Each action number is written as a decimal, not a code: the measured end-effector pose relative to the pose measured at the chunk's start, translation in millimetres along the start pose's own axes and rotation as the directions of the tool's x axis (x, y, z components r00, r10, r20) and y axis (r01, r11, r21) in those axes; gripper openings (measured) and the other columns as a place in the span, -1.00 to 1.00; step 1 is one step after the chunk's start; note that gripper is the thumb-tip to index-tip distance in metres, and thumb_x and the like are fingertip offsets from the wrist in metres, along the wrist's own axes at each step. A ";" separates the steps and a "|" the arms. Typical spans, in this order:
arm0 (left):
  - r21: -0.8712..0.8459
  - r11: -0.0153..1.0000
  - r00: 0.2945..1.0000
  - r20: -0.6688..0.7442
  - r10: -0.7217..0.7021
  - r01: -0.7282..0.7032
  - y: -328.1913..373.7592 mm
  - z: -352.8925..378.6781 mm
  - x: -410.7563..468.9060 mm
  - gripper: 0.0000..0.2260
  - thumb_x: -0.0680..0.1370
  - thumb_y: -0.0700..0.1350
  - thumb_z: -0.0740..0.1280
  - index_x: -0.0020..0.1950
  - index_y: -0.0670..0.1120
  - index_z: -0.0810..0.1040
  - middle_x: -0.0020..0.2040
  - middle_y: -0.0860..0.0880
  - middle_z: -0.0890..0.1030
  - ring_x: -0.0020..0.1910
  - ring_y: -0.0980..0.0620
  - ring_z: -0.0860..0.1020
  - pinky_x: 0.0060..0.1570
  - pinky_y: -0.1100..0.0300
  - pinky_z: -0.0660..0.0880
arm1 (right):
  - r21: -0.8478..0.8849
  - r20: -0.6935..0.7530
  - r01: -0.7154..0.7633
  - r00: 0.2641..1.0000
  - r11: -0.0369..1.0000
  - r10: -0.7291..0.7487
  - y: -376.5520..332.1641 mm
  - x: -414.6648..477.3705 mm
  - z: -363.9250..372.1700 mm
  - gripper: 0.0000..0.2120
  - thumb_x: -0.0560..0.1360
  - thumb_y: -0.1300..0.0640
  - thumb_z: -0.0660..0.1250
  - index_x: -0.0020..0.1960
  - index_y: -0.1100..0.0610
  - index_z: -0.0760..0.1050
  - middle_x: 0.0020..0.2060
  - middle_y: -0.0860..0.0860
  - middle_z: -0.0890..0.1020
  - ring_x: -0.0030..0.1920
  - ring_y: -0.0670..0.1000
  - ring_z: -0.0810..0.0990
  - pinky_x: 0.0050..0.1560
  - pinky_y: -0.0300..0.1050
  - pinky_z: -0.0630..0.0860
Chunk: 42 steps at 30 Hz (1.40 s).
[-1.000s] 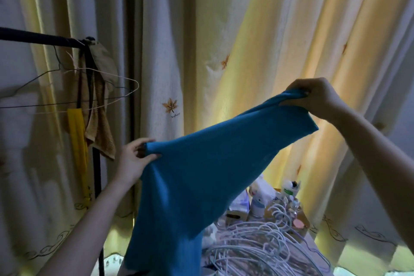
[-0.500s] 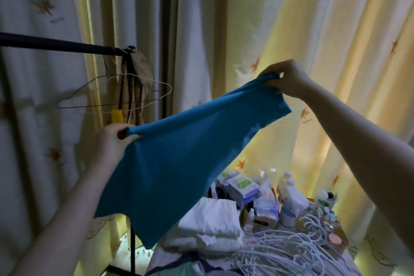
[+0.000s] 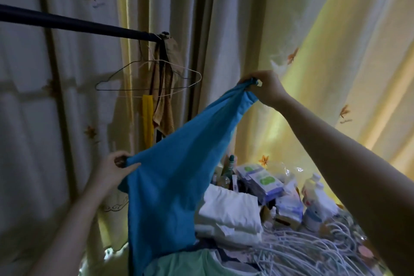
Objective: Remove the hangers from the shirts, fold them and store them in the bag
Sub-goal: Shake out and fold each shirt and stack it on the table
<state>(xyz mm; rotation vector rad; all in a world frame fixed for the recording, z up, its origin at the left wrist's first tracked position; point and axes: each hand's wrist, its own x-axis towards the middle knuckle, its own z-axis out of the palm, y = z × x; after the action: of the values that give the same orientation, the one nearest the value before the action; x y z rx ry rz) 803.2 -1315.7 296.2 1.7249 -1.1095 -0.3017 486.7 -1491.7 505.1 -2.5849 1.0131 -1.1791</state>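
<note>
Item: blue shirt [image 3: 177, 177], off its hanger, held in the air between two hands above a cluttered surface. The left hand [image 3: 114, 169] is clenched on one bunched corner, low and to the left; the right hand [image 3: 265, 87] is pinched on the opposite corner, raised high before the curtain [image 3: 313, 40]. The cloth is stretched on a slant between the two grips and its free end is draped down over a pale green garment [image 3: 179, 264] at the bottom edge.

Item: folded white garments [image 3: 230, 213], stacked just right of the shirt. These are judged to be finished folds.

Item: heap of white hangers [image 3: 302, 251], lying to the right of the stack; taken as hangers already removed.

Item: rail [image 3: 74, 23] with two bare wire hangers [image 3: 147, 80] and a brownish cloth [image 3: 165, 96] hung at its end. No shirts are seen on it.

Item: bottles and packets [image 3: 264, 182] behind the stack. No bag can be made out.

Progress: hanger removal is judged largely done; the blue shirt is mid-fold; bagging is judged wholly outstanding.

Change against the earlier frames: the right hand is now held higher and nearer the rail, the left hand lower, so the shirt's top edge is slanted more steeply. More of the surface is brought into view below. Both grips are kept on the same corners.
</note>
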 end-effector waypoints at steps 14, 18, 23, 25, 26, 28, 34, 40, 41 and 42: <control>-0.191 0.875 0.308 0.885 0.349 -0.444 68.2 178.5 -141.5 -0.71 0.36 -0.15 0.49 -0.23 0.09 0.38 -0.18 0.17 0.39 -0.17 0.20 0.41 -0.11 0.34 0.38 | 0.107 0.250 -0.229 0.948 0.968 0.197 84.2 -150.1 -126.2 -0.66 0.44 0.52 0.28 -0.18 0.09 0.57 -0.09 0.12 0.63 0.02 -0.04 0.59 0.12 -0.14 0.51; -0.300 0.821 0.082 0.920 0.384 -0.487 71.5 243.0 -207.7 -0.77 0.36 -0.20 0.48 -0.10 -0.04 0.47 -0.13 0.01 0.42 -0.15 0.14 0.39 -0.16 0.34 0.32 | -0.080 0.376 -0.280 0.881 0.957 0.289 111.4 -234.8 -164.1 -0.68 0.38 0.53 0.33 -0.12 0.11 0.57 -0.05 0.14 0.63 0.06 0.07 0.60 0.18 -0.06 0.52; -0.347 0.810 -0.106 0.935 0.338 -0.473 70.1 300.7 -285.7 -0.80 0.42 -0.20 0.44 -0.02 -0.12 0.49 -0.02 -0.14 0.48 -0.08 -0.01 0.45 -0.07 0.23 0.33 | -0.139 0.345 -0.471 0.802 0.871 0.488 140.4 -354.7 -190.8 -0.60 0.35 0.53 0.38 -0.25 0.01 0.61 -0.11 0.01 0.66 0.03 -0.06 0.61 0.05 -0.32 0.55; -0.318 0.850 -0.116 0.948 0.297 -0.420 66.4 312.3 -310.6 -0.86 0.47 -0.21 0.37 -0.02 -0.19 0.48 0.02 -0.23 0.49 -0.03 -0.15 0.47 -0.04 0.19 0.31 | -0.162 0.315 -0.531 0.771 0.832 0.554 147.8 -392.6 -191.4 -0.59 0.34 0.53 0.40 -0.27 -0.01 0.62 -0.11 0.03 0.66 -0.02 -0.10 0.61 0.01 -0.34 0.55; -0.306 0.868 -0.122 0.952 0.281 -0.391 61.7 314.8 -320.7 -0.87 0.49 -0.20 0.35 -0.01 -0.20 0.48 0.05 -0.23 0.49 0.03 -0.17 0.48 0.00 0.17 0.32 | -0.166 0.314 -0.556 0.753 0.815 0.578 150.0 -407.0 -189.1 -0.60 0.34 0.52 0.40 -0.27 -0.01 0.62 -0.10 0.06 0.65 -0.02 -0.08 0.61 0.01 -0.30 0.56; -0.269 0.907 -0.105 0.963 0.248 -0.325 47.2 316.1 -336.7 -0.82 0.52 -0.09 0.32 0.09 -0.09 0.48 0.13 -0.09 0.49 0.10 0.01 0.48 0.12 0.26 0.34 | -0.176 0.325 -0.584 0.725 0.792 0.607 153.0 -426.4 -180.2 -0.62 0.35 0.50 0.41 -0.26 0.00 0.62 -0.09 0.09 0.63 -0.04 -0.05 0.61 -0.01 -0.25 0.58; -0.080 0.990 -0.092 0.993 0.070 -0.117 10.4 316.1 -328.0 -0.70 0.51 0.01 0.39 0.17 -0.08 0.51 -0.08 0.11 0.53 -0.15 0.24 0.50 -0.13 0.47 0.41 | -0.212 0.407 -0.479 0.749 0.852 0.523 143.8 -398.0 -121.9 -0.59 0.41 0.41 0.40 -0.24 -0.13 0.53 -0.14 -0.02 0.60 -0.12 -0.04 0.59 -0.11 -0.32 0.51; -0.017 0.982 0.453 0.888 -0.072 0.191 -46.8 296.2 -239.6 -0.85 0.63 -0.18 0.18 0.06 -0.15 0.54 -0.02 -0.09 0.59 -0.05 0.11 0.56 -0.10 0.45 0.40 | -0.121 0.631 -0.303 0.712 0.945 0.309 103.1 -315.7 15.9 -0.73 0.40 0.40 0.31 -0.11 0.07 0.62 -0.09 -0.02 0.59 -0.04 -0.02 0.56 -0.02 -0.16 0.51; -0.025 0.952 0.541 0.827 -0.151 0.304 -59.4 289.2 -225.7 -0.80 0.64 -0.19 0.15 0.09 -0.22 0.54 -0.05 -0.14 0.61 -0.04 0.00 0.60 -0.11 0.40 0.44 | -0.082 0.653 -0.285 0.709 0.955 0.267 93.9 -307.7 45.9 -0.73 0.38 0.42 0.29 -0.07 0.13 0.63 -0.08 0.04 0.60 -0.03 0.04 0.56 -0.01 -0.14 0.49; -0.063 0.885 0.593 0.764 -0.255 0.462 -71.7 282.3 -213.4 -0.75 0.65 -0.19 0.12 0.13 -0.30 0.52 -0.10 -0.18 0.61 -0.10 -0.06 0.64 -0.16 0.33 0.50 | -0.033 0.674 -0.277 0.703 0.960 0.226 85.5 -302.9 75.0 -0.72 0.38 0.43 0.29 -0.01 0.17 0.63 -0.05 0.09 0.61 -0.01 0.09 0.56 0.00 -0.16 0.47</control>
<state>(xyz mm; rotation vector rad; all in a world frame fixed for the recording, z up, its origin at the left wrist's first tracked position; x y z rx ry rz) 542.1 -1316.8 46.8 1.5950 -1.1782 -1.4690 352.5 -1380.4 232.6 -2.3844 1.0535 -0.1483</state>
